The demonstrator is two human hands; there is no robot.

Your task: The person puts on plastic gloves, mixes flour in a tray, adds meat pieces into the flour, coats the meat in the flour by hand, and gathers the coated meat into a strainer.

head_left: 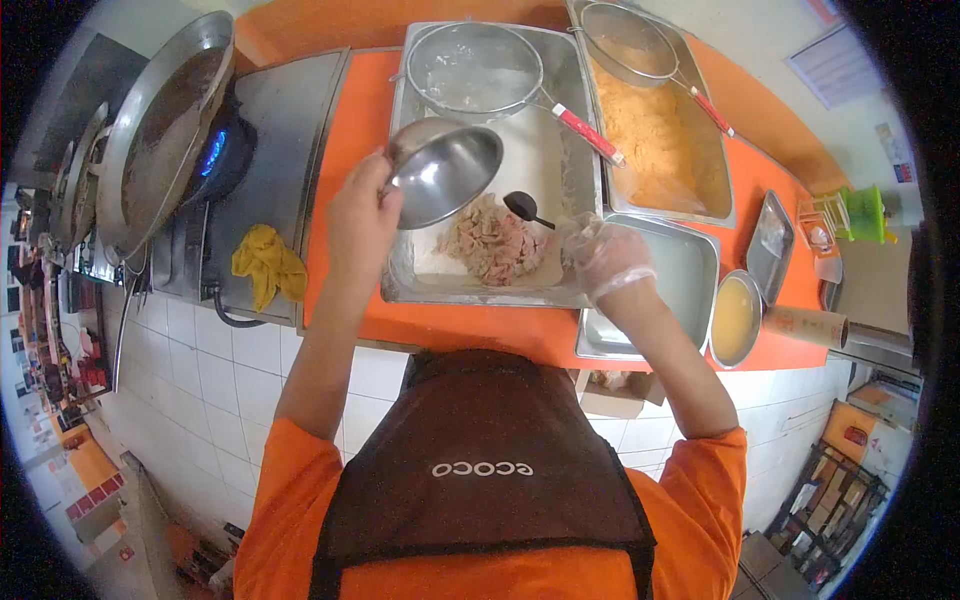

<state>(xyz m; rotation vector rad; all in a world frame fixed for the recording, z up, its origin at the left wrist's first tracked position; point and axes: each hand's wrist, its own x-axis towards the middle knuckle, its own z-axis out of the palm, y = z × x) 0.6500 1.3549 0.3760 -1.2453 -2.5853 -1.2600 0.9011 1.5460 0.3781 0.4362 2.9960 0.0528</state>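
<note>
My left hand, bare, grips the rim of a shiny metal bowl, which is tipped on its side above a deep metal tray. In that tray, pieces of pale pink raw meat lie heaped on white flour. My right hand wears a clear plastic glove and is closed around the handle end of a small black spoon. The spoon's scoop hangs over the meat. Whether anything is in the scoop, I cannot tell.
A red-handled sieve rests across the flour tray; another sieve lies over a tray of orange crumbs. Right are a metal tray and a bowl of yellow liquid. At left, a large wok sits over a blue flame, near a yellow cloth.
</note>
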